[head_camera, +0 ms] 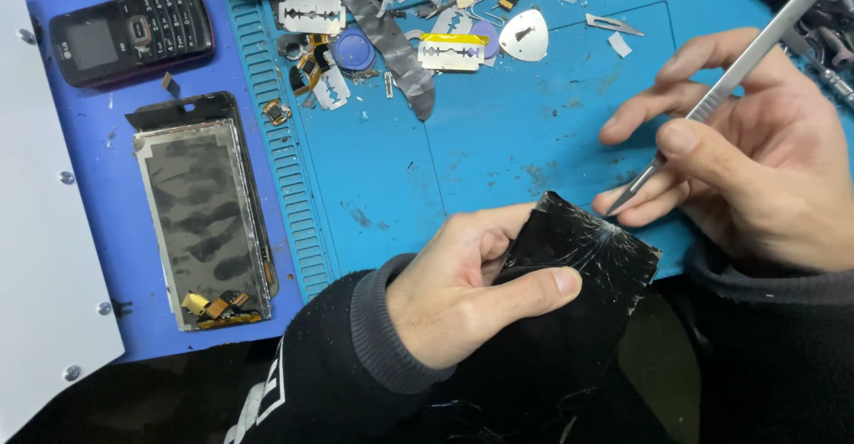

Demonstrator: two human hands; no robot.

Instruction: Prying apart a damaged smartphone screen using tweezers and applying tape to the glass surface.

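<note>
Gripping cracked screen [583, 253] left, scalpel [725, 84] right.

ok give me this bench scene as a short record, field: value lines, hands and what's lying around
left hand: left hand grips a cracked black screen panel, thumb across its face
right hand: right hand holds a metal scalpel, blade tip at the panel's top edge
surface: blue work mat
left of mat: black keypad phone; below it an opened display assembly
top of mat: razor blades, loose small parts, a spare scalpel blade
far left: white board
</note>
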